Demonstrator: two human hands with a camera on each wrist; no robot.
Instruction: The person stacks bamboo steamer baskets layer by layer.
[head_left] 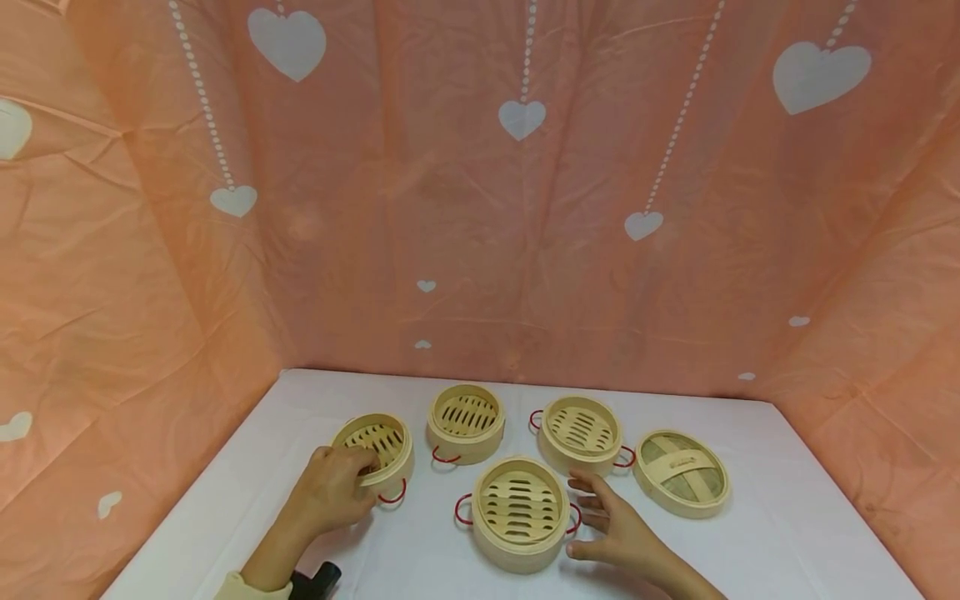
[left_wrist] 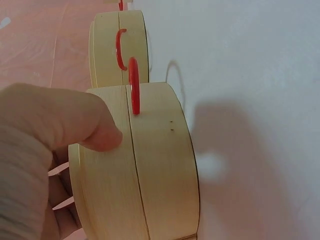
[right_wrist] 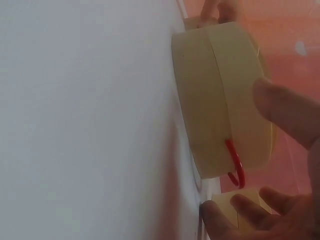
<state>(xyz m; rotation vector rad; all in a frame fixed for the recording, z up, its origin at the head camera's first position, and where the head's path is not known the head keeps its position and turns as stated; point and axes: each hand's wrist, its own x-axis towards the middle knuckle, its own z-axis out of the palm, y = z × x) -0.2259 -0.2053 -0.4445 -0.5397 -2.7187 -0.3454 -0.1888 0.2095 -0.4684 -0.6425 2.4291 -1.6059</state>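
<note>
My left hand (head_left: 336, 490) grips the near left rim of a round bamboo steamer basket (head_left: 401, 465) on the white table. In the left wrist view its thumb (left_wrist: 102, 135) presses the outer wall of this basket (left_wrist: 162, 165), below a red loop handle (left_wrist: 134, 87); the fingers go over the rim to the inside. Beside the front middle steamer basket (head_left: 517, 552) is my right hand (head_left: 618, 533), fingers spread and holding nothing. From the right wrist, the thumb (right_wrist: 280, 105) and fingers (right_wrist: 250, 212) stand either side of that basket's (right_wrist: 210, 95) red handle (right_wrist: 236, 165).
Two more slatted steamer baskets stand farther back, one at back middle (head_left: 465, 450) and one at back right (head_left: 577, 458). A woven bamboo lid (head_left: 686, 475) lies at the right. Orange cloth (head_left: 480, 250) with white hearts walls the table's back and sides.
</note>
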